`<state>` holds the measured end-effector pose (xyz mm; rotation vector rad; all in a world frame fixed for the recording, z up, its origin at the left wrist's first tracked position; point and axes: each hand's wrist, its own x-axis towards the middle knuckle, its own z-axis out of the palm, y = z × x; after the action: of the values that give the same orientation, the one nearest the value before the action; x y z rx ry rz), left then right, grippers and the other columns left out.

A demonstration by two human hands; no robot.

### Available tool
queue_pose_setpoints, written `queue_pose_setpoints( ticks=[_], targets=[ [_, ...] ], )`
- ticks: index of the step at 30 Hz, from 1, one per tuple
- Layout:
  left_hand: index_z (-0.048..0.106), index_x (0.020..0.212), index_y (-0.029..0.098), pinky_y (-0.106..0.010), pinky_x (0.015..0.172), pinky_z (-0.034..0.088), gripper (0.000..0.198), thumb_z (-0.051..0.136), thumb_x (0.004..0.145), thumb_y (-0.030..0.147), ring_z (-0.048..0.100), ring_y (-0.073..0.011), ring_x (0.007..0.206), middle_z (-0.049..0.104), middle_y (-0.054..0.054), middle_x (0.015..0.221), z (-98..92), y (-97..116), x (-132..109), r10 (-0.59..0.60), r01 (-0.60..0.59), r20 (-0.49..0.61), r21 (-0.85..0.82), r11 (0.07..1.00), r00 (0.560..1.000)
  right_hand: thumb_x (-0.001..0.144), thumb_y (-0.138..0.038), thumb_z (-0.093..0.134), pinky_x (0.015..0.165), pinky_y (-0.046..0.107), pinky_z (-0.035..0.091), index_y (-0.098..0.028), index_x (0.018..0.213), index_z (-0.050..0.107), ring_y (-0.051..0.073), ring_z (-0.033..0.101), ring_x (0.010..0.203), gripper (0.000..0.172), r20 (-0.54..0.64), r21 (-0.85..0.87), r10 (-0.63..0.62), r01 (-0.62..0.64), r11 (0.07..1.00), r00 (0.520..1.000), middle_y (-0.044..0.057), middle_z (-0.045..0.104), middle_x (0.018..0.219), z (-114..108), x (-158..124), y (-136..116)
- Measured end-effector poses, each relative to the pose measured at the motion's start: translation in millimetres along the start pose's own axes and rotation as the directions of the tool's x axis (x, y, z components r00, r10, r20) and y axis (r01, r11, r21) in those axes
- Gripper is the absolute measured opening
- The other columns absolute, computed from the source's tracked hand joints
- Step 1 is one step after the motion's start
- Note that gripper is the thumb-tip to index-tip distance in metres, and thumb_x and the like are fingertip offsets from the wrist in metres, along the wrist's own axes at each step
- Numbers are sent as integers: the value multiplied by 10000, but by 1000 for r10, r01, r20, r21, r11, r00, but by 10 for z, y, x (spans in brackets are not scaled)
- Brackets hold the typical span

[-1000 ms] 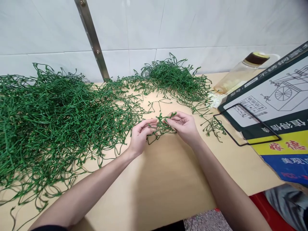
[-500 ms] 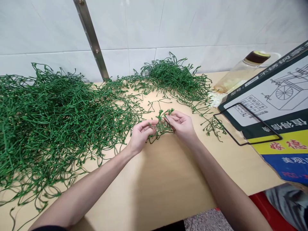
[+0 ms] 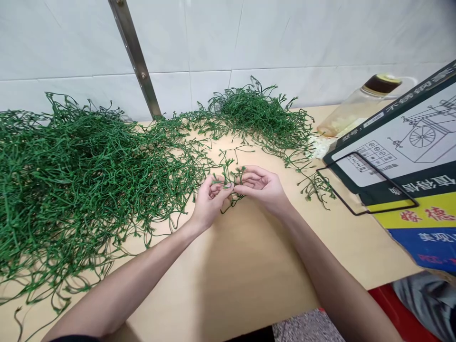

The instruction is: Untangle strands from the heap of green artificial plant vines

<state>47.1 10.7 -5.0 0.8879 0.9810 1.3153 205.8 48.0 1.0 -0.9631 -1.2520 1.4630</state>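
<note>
My left hand [image 3: 211, 199] is closed, thumb against fingers, on thin green plastic stems [image 3: 227, 167] whose small forked tips stick up above the thumb. Close against it, my right hand [image 3: 261, 187] pinches the same small bunch, with a few tips showing by its fingers. The two thumbs nearly meet, and a dark stem loops below them. To the left spreads a large tangled heap of green stems [image 3: 89, 175]. Behind my hands a smaller pile [image 3: 252, 111] lies near the wall. How many stems are held is hidden by my fingers.
At the right stands a printed cardboard box [image 3: 402, 156] with a black wire frame [image 3: 392, 183] in front. A capped plastic bottle [image 3: 352, 109] leans behind it beside white bits [image 3: 320, 146]. A small stem cluster [image 3: 318, 187] lies by the frame. A metal strip [image 3: 138, 61] runs up the tiled wall.
Both hands have drawn closer together, thumbs now nearly touching. The stem tips between them have shifted left, and more of the bunch is covered by my fingers.
</note>
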Motion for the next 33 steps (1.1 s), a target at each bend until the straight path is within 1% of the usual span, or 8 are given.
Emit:
queue_pose_setpoints(
  ticks=[3, 6, 10, 15, 21, 24, 27, 33],
  targets=[
    [570, 898, 171, -178, 467, 333, 379, 723, 764, 490, 443, -58, 446, 529, 76, 479, -7, -4, -19, -1, -5, 42, 134, 991, 999, 516, -312, 926, 745, 285, 579, -183, 865, 716, 127, 656, 697, 427, -38, -24, -17, 16, 1000, 999, -5, 702, 739, 4, -11, -13],
    [643, 782, 138, -200, 482, 339, 342, 691, 803, 475, 405, -55, 447, 524, 51, 471, -25, -57, -13, 35, -58, 95, 256, 965, 995, 513, -335, 921, 734, 300, 590, -178, 782, 733, 142, 667, 690, 364, -80, -46, -27, 23, 999, 996, 13, 717, 742, 15, -13, -33],
    [748, 862, 156, -217, 559, 415, 285, 746, 763, 423, 519, -91, 585, 675, -3, 705, -48, -116, 5, 122, -143, 105, 220, 965, 987, 419, -293, 951, 740, 306, 606, -178, 714, 737, 157, 691, 682, 383, -150, -30, -27, 23, 999, 988, 18, 728, 714, 25, 6, -25],
    [783, 795, 172, -223, 481, 348, 197, 783, 731, 358, 415, -74, 488, 596, 29, 557, -62, -93, -4, 189, -198, 62, 366, 909, 980, 433, -286, 949, 735, 305, 614, -177, 648, 717, 155, 700, 692, 335, -170, -3, -41, 41, 999, 985, 27, 738, 751, 15, 26, 6],
    [758, 770, 157, -258, 742, 535, 187, 802, 702, 326, 647, -137, 731, 743, -27, 799, -15, -69, 16, 167, -162, -40, 109, 981, 985, 510, -298, 927, 764, 325, 619, -176, 625, 695, 168, 700, 752, 286, -101, -35, -71, 68, 997, 992, 32, 719, 777, -11, 9, -2],
    [750, 755, 150, -258, 736, 544, 231, 824, 669, 351, 659, -138, 727, 745, -26, 785, -4, -65, 21, 114, -111, -61, 52, 992, 992, 499, -270, 934, 763, 328, 621, -177, 719, 696, 169, 703, 759, 337, -41, -34, -28, 27, 999, 999, 34, 733, 801, -28, 1, -28],
    [746, 731, 146, -249, 692, 536, 244, 821, 674, 371, 647, -129, 688, 737, -25, 754, -10, -57, 19, 99, -96, -52, 55, 994, 994, 492, -271, 937, 691, 327, 622, -189, 915, 688, 162, 696, 706, 498, -10, -32, 41, -41, 999, 999, 36, 754, 826, -26, -8, -65],
    [754, 853, 163, -232, 610, 503, 302, 865, 625, 327, 621, -118, 635, 699, 5, 709, -38, -37, -3, 93, -93, 11, 158, 983, 996, 461, -309, 944, 654, 288, 594, -209, 1024, 597, 148, 687, 618, 669, -77, -16, 32, -33, 999, 997, -17, 728, 678, -2, -15, -97]
  ],
)
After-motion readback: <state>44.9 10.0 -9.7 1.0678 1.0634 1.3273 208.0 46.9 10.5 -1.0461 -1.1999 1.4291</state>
